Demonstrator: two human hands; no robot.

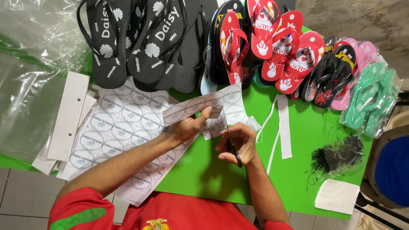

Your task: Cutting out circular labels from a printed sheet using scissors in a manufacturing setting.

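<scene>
Left hand point(184, 127) pinches a strip of round labels point(200, 105) above the green worktop point(204, 170). Right hand point(237, 142) is closed around black scissors point(233, 149), just beside the strip. Flip-flops point(238, 42) line the far edge.

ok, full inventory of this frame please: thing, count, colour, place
table: one, bright green, centre.
black flip-flops: several, white print, top left.
red flip-flops: several, white figures, top centre.
black-and-red flip-flops: a few, top right.
pink flip-flops: one pair, bagged, top right.
mint flip-flops: one pair, bagged, right edge.
label sheets: a stack, white with round labels, left of centre.
white card strips: a pile, far left.
clear plastic bags: pile, left edge.
paper offcuts: few, white, right of centre.
black ties: bagged bundle, right.
white pad: one, lower right.
label strip: one, left hand grip.
scissors: one, black, right hand grip.
</scene>
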